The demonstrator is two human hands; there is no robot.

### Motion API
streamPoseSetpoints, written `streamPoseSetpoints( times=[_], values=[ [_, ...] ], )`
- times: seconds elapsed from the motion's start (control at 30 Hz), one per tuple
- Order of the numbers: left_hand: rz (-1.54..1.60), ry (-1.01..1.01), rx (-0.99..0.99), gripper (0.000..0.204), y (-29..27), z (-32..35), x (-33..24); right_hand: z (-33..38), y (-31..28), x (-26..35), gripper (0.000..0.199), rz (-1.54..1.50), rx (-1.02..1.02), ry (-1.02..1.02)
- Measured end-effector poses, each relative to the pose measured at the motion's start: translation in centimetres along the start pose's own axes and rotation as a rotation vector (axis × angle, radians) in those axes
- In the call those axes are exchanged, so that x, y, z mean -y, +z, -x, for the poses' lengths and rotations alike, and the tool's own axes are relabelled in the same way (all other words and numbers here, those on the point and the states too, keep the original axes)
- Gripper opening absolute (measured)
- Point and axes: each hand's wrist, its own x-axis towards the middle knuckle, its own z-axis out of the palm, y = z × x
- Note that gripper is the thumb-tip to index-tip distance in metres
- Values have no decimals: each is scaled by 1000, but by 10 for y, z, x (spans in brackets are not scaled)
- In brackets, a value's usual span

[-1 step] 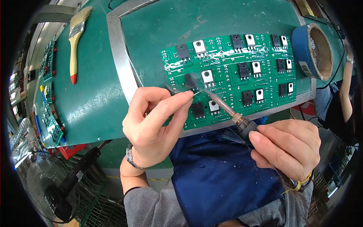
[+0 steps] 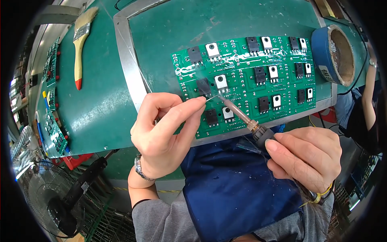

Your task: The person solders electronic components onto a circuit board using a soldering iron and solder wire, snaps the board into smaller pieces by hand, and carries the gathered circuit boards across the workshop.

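Observation:
A large green circuit board (image 2: 246,86) lies on the bench, carrying rows of black and silver flat-backed components with soldered legs. My left hand (image 2: 167,125) is over its near left corner, thumb and forefinger pinching a thin solder wire (image 2: 211,98). The wire's free end points at the legs of a silver component (image 2: 221,82) in the middle row. In my right hand (image 2: 308,157) is a soldering iron (image 2: 246,117), held by its dark handle like a pen. Its tip meets the wire's end at those legs; whether it touches the board I cannot tell. Faint smoke rises there.
A metal frame (image 2: 127,60) borders the work area on the green bench. To the right stands a blue round tub (image 2: 322,52); a flat brush (image 2: 80,48) lies at left. More circuit boards (image 2: 54,131) line the left edge, above a fan (image 2: 56,201). Another person's arm (image 2: 369,97) shows far right.
The smoke near the iron's tip has shifted and thinned. Both hands, the wire and the iron have stayed almost where they were.

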Motion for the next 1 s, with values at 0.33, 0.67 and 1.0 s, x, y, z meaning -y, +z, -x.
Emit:
streamPoseSetpoints(
  times=[0.33, 0.67, 1.0],
  values=[
    [-37, 24, 20, 24, 3, -3, 0, -2, -3, 3, 26, 37, 57, 30],
    [-53, 87, 22, 27, 2, -7, 4, -1, -3, 1, 25, 46, 68, 28],
    [-44, 2, 24, 23, 2, -6, 0, 0, -3, 2, 26, 38, 69, 39]
  ],
)
